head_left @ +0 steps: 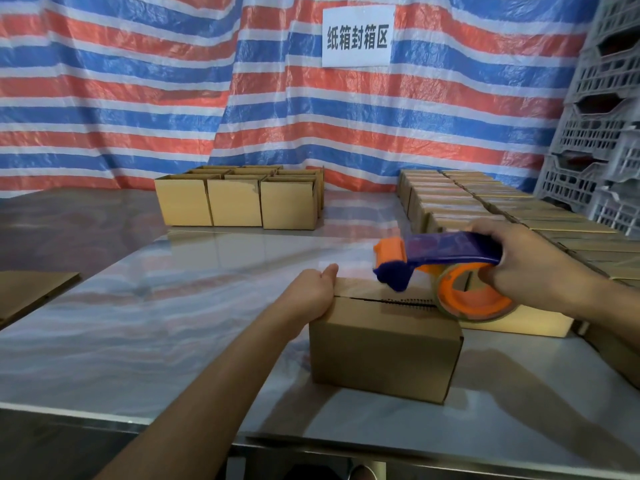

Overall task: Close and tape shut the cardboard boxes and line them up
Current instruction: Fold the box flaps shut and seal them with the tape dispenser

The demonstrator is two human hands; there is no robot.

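Meanwhile the left hand (313, 289) presses flat on the cardboard box (384, 344) while the right hand (516, 263) grips the tape dispenser (450, 268).

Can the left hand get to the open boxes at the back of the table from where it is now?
Probably yes. The left hand only presses on the near box, holding nothing, and bare table lies between it and the open boxes. It would need a long forward reach.

Even, fairly bright light from above; the glossy table (173, 306) mirrors the striped tarp (138, 98) in soft glare beyond the left hand's fingertips (330, 270). Soft shadows fall toward the viewer under the forearms. The tape dispenser (446, 268) (its blue nose especially) is motion-smeared. Wide-angle bending curves the crates (602, 133) at the edge.
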